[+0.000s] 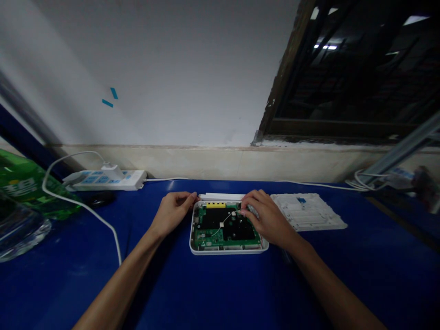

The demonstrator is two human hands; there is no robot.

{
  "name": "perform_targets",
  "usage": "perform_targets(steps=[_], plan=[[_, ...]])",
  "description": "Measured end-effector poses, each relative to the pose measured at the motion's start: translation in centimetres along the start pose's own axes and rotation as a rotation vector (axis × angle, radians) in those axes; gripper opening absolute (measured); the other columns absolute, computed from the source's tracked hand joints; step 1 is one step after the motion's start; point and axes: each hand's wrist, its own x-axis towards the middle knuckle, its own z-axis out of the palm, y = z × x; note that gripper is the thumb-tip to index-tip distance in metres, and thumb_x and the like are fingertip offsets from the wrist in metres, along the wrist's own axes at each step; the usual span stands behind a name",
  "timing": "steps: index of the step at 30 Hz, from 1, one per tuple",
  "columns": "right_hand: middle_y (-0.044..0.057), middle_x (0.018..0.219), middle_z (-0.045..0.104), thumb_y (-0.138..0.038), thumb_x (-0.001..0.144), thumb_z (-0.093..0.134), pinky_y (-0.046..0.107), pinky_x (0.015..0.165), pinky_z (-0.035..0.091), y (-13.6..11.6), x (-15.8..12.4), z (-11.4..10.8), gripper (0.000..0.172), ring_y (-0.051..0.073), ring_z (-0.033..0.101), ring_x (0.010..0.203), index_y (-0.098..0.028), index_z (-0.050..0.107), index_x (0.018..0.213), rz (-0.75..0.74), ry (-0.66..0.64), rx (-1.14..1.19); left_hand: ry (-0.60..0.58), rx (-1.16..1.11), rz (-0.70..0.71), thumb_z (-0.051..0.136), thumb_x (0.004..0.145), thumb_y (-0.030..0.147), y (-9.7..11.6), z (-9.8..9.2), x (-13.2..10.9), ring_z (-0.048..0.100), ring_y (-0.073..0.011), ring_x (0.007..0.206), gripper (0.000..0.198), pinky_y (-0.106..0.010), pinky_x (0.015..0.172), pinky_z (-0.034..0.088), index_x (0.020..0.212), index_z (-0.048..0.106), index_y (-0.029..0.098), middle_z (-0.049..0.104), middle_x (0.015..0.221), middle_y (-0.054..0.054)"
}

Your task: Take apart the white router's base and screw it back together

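**A:** Quick, what do we have?

**B:** A blue table [68, 284] under both hands, a white power strip [106, 180] well beyond the left hand, and a white plastic cover [307, 211] just past the right hand.

**A:** Between the hands?

**B:** A white plastic housing [227, 251], open, holding a green circuit board [206, 238]. A thin white wire [222, 223] crosses the board, and a yellow connector block [216, 205] sits ahead of the right hand.

**A:** Hand state?

**B:** The left hand [173, 213] is half curled at the housing's far corner; we can't tell if it grips. The right hand [266, 217] has its fingers bunched over the board at the wire's end; we can't confirm a hold.

**A:** Doing this well?

**B:** We'd steady the housing with one hand and keep the wire slack.
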Motion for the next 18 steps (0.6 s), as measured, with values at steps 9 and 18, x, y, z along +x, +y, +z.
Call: perform_targets(steps=[9,18], plan=[[0.005,0.098,0.064,-0.019,0.094,0.066,0.042,0.083,0.046,0.3,0.1,0.1,0.006,0.025,0.056,0.093,-0.024,0.064,0.091,0.01,-0.012,0.024,-0.285,-0.163,0.112,0.074,0.08,0.03,0.7,-1.0,-0.9,0.069,-0.0256,0.11,0.039,-0.046,0.097,0.054,0.118,0.07,0.024,0.072,0.12,-0.007],[0.004,0.098,0.066,-0.02,0.093,0.068,0.041,0.083,0.047,0.1,0.0,0.1,0.006,0.025,0.057,0.093,-0.024,0.066,0.09,0.027,0.011,0.031,-0.31,-0.096,0.217,0.072,0.072,0.011,0.8,-0.5,-1.5,0.065,-0.0253,0.114,0.057,-0.052,0.105,0.05,0.126,0.063,0.026,0.057,0.124,-0.005]])
